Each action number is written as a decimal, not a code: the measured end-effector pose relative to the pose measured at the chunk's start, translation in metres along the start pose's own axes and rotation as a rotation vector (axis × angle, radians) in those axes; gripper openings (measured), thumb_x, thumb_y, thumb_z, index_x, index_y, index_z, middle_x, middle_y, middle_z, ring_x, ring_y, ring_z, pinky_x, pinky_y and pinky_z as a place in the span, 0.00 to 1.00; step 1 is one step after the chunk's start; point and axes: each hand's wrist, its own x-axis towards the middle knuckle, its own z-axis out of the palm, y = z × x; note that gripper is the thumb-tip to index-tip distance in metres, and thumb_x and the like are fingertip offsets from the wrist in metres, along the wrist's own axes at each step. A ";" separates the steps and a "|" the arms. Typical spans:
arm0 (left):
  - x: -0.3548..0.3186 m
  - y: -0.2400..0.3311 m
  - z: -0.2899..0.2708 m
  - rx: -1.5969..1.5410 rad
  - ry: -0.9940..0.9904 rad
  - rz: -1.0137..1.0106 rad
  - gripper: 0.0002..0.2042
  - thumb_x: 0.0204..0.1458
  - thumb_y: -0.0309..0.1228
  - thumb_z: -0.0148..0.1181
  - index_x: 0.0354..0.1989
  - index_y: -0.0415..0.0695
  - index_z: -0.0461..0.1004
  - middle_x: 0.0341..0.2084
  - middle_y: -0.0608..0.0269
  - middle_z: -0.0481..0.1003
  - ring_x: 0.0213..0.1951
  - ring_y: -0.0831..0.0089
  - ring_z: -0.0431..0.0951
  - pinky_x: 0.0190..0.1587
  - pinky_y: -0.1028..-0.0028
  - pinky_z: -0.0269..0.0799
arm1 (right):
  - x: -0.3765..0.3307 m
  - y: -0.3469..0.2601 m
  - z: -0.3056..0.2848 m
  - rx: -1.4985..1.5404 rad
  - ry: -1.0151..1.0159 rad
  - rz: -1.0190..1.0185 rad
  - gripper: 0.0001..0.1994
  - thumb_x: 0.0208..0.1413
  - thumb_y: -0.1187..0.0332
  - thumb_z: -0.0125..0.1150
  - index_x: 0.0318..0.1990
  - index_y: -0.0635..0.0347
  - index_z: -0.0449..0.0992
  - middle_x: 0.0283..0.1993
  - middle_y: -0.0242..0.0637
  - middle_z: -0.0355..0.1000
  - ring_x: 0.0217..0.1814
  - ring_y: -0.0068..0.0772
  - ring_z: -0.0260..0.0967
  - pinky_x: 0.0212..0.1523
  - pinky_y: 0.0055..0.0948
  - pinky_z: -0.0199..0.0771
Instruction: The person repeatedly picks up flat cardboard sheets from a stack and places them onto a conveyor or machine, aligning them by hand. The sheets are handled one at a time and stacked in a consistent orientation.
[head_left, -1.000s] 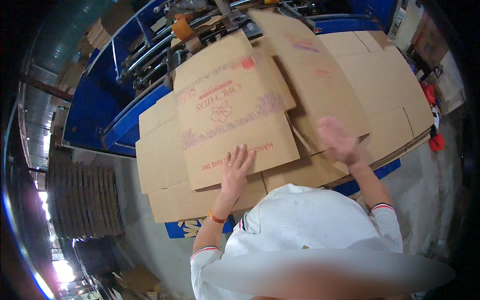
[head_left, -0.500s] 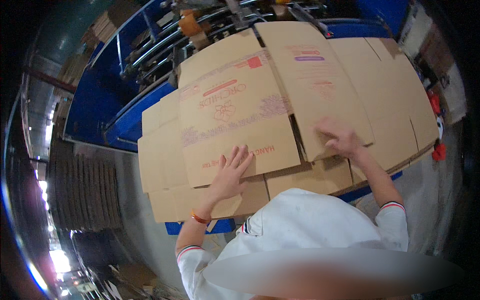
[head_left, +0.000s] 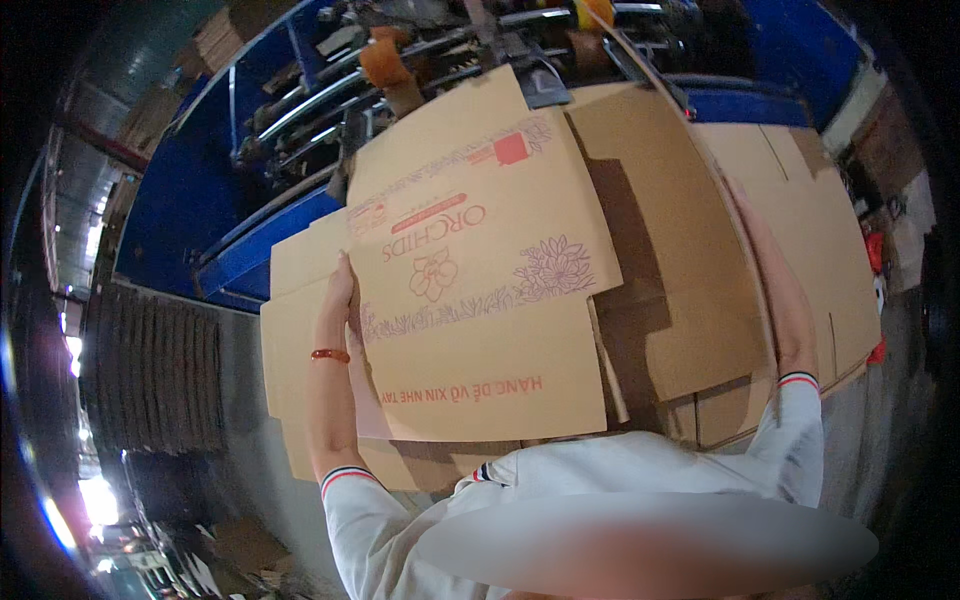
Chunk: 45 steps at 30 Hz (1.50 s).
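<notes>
A flattened brown cardboard box [head_left: 470,350] with red and purple flower print lies tilted in front of me, lifted off the cardboard under it. My left hand [head_left: 342,285] grips its left edge; most of the fingers are hidden. On the right, a side panel [head_left: 735,225] of the box stands up and shows almost edge-on. My right hand [head_left: 757,225] holds that panel from its outer side, fingers stretched along it and partly hidden. Between the two panels a bare brown cardboard surface [head_left: 660,260] shows, with a shadow across it.
More flat cardboard sheets [head_left: 835,260] are spread beneath and to both sides. Beyond them stands a blue machine [head_left: 190,215] with metal rollers [head_left: 310,105] and an orange tape roll [head_left: 380,62]. A tall stack of cardboard [head_left: 155,370] stands at the left.
Both hands have moved outward from the box's near part to its left and right sides. The box has come nearer and up, and its right panel has swung upright.
</notes>
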 end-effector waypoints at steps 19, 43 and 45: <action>-0.028 0.015 0.017 0.541 0.213 -0.050 0.36 0.61 0.53 0.27 0.41 0.29 0.75 0.40 0.33 0.73 0.46 0.42 0.73 0.49 0.52 0.68 | -0.063 -0.045 0.052 -1.183 0.274 -0.255 0.18 0.61 0.61 0.38 0.41 0.67 0.72 0.37 0.61 0.72 0.43 0.59 0.71 0.45 0.51 0.70; -0.214 0.065 0.068 0.587 -0.122 1.233 0.33 0.44 0.58 0.59 0.55 0.51 0.68 0.55 0.62 0.68 0.57 0.65 0.67 0.64 0.45 0.47 | -0.254 -0.030 0.118 -1.041 -0.105 -1.092 0.26 0.50 0.64 0.54 0.59 0.55 0.66 0.67 0.40 0.58 0.69 0.45 0.53 0.63 0.56 0.53; -0.189 0.082 0.078 0.561 -0.079 1.224 0.33 0.44 0.60 0.57 0.54 0.51 0.68 0.54 0.62 0.68 0.57 0.66 0.67 0.65 0.46 0.46 | -0.215 -0.036 0.123 -1.018 -0.051 -1.189 0.23 0.54 0.65 0.50 0.59 0.55 0.67 0.65 0.41 0.60 0.68 0.47 0.55 0.63 0.55 0.55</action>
